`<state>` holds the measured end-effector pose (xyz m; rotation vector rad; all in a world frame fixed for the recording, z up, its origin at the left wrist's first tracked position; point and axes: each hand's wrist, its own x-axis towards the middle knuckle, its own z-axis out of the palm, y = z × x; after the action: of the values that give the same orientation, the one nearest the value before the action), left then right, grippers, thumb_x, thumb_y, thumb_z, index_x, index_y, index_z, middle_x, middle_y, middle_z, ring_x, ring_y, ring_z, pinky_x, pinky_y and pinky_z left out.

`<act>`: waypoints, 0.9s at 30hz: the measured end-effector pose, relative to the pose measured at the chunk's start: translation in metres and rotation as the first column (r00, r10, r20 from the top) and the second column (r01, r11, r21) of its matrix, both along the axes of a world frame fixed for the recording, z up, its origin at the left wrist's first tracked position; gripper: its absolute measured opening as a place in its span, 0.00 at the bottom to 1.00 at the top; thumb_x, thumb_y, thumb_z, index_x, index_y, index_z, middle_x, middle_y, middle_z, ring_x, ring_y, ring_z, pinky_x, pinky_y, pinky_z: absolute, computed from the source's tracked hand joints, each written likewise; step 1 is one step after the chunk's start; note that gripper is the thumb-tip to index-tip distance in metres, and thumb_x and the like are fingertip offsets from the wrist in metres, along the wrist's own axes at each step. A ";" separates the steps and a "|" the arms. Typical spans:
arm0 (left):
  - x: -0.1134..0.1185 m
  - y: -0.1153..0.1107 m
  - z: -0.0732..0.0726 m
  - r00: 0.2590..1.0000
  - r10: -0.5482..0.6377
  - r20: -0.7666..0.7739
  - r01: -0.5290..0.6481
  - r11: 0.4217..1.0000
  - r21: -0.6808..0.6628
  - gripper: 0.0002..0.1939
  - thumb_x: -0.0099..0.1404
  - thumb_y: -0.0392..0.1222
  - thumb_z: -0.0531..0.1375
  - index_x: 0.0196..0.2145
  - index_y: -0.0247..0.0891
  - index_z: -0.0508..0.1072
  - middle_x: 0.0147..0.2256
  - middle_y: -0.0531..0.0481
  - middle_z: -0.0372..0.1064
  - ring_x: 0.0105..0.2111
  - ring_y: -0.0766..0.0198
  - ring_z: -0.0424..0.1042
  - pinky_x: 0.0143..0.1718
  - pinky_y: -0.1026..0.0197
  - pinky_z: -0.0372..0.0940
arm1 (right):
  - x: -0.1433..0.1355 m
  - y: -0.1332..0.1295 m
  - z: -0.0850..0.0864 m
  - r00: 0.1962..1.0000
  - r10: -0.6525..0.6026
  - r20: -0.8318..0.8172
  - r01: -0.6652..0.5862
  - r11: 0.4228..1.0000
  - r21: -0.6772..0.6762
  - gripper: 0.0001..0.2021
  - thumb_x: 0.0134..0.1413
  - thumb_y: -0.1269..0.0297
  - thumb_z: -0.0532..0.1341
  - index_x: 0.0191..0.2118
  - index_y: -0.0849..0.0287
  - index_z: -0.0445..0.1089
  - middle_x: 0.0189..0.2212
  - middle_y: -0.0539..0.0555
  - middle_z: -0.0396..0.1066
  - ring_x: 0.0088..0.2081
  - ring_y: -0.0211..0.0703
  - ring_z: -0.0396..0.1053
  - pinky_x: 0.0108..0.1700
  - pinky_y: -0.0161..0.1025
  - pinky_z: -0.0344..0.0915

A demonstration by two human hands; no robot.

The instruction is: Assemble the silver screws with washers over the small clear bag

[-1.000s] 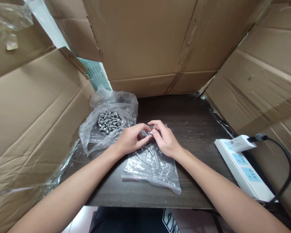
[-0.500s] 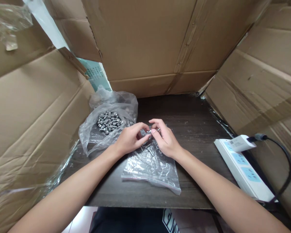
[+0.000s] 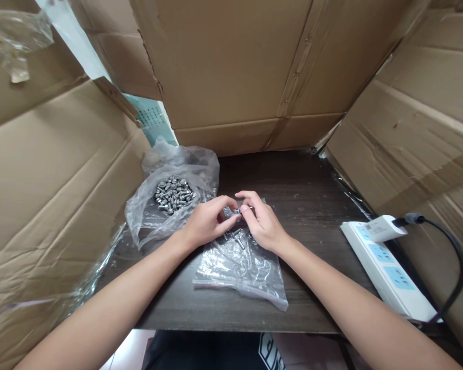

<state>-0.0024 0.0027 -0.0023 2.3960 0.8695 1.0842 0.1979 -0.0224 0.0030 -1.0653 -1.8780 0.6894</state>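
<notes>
My left hand (image 3: pixel 208 222) and my right hand (image 3: pixel 264 224) meet over a clear zip bag (image 3: pixel 239 272). Between their fingertips is a small shiny metal bolt (image 3: pixel 237 210), partly covered. The left thumb and forefinger pinch it from one side, the right thumb and fingers from the other. Whether a nut or washer sits on it is too small to tell. Several loose bolts (image 3: pixel 239 241) lie on the zip bag just below the hands, some hidden by the fingers. Left of my left hand, an open plastic bag (image 3: pixel 142 221) holds a heap of bolts (image 3: pixel 173 195).
Cardboard walls (image 3: pixel 231 61) enclose the dark wooden table (image 3: pixel 304 190) on the left, back and right. A white power strip (image 3: pixel 386 267) with a plugged-in adapter (image 3: pixel 381 228) and black cable (image 3: pixel 461 257) lies along the right side. A greenish printed sheet (image 3: pixel 154 118) shows at back left.
Both hands keep nearly the same place. The right fingers have shifted slightly around the bolt, and the view has tilted a little.
</notes>
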 end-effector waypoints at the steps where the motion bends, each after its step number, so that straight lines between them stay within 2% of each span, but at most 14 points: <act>1: 0.000 0.000 0.000 1.000 0.000 -0.002 0.000 1.000 0.000 0.06 0.72 0.40 0.62 0.45 0.38 0.71 0.37 0.52 0.75 0.24 0.70 0.71 0.28 0.67 0.65 | 0.000 0.000 0.000 1.000 0.006 -0.007 -0.006 1.000 0.009 0.15 0.69 0.66 0.52 0.58 0.56 0.62 0.36 0.52 0.69 0.36 0.44 0.69 0.43 0.42 0.66; 5: 0.000 0.000 0.000 1.000 0.000 -0.007 0.000 1.000 -0.013 0.06 0.72 0.41 0.62 0.45 0.38 0.71 0.37 0.51 0.75 0.24 0.70 0.71 0.27 0.66 0.65 | 0.000 0.001 -0.002 0.999 0.004 -0.038 -0.001 0.998 0.059 0.24 0.57 0.71 0.56 0.60 0.56 0.60 0.42 0.55 0.69 0.41 0.45 0.69 0.42 0.41 0.68; 11: 0.000 -0.001 0.000 1.000 -0.001 0.001 0.001 1.000 0.000 0.06 0.72 0.40 0.62 0.45 0.38 0.72 0.37 0.51 0.75 0.24 0.70 0.71 0.28 0.67 0.65 | 0.000 0.000 0.000 1.000 -0.011 -0.005 0.011 1.000 -0.009 0.14 0.71 0.64 0.50 0.58 0.57 0.62 0.35 0.52 0.70 0.37 0.45 0.70 0.45 0.44 0.67; 13: 0.000 0.000 0.000 1.000 0.005 0.000 -0.005 1.000 0.004 0.06 0.72 0.40 0.62 0.45 0.38 0.72 0.37 0.51 0.75 0.24 0.70 0.71 0.28 0.66 0.65 | 0.000 0.000 -0.001 1.000 -0.002 -0.005 0.002 1.000 0.007 0.15 0.70 0.65 0.51 0.58 0.57 0.62 0.36 0.52 0.70 0.37 0.44 0.70 0.45 0.43 0.67; 18: -0.001 0.000 0.000 1.000 0.011 -0.006 -0.011 1.000 -0.002 0.06 0.72 0.41 0.62 0.45 0.38 0.71 0.37 0.51 0.75 0.23 0.70 0.71 0.27 0.66 0.65 | 0.000 0.001 -0.002 0.999 0.008 -0.033 -0.005 0.995 0.096 0.23 0.58 0.72 0.56 0.59 0.56 0.60 0.43 0.56 0.69 0.40 0.44 0.69 0.42 0.41 0.69; 23: 0.000 -0.001 -0.001 1.000 -0.003 -0.014 0.003 1.000 -0.005 0.06 0.72 0.40 0.62 0.45 0.38 0.72 0.37 0.51 0.75 0.24 0.70 0.71 0.27 0.66 0.65 | -0.001 0.001 0.000 0.999 -0.026 -0.042 0.027 0.999 0.042 0.15 0.67 0.67 0.53 0.57 0.55 0.61 0.37 0.53 0.69 0.37 0.44 0.70 0.42 0.42 0.68; 27: 0.000 -0.001 0.000 1.000 -0.005 0.001 0.005 1.000 0.002 0.06 0.72 0.39 0.62 0.45 0.38 0.72 0.37 0.51 0.75 0.24 0.70 0.71 0.27 0.67 0.65 | 0.000 0.000 0.001 0.999 -0.023 -0.034 0.023 1.000 -0.001 0.16 0.66 0.67 0.54 0.57 0.55 0.62 0.36 0.52 0.69 0.38 0.44 0.71 0.43 0.42 0.68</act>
<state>-0.0024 0.0019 -0.0027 2.3981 0.8624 1.0847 0.1982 -0.0227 0.0043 -1.0672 -1.8338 0.6908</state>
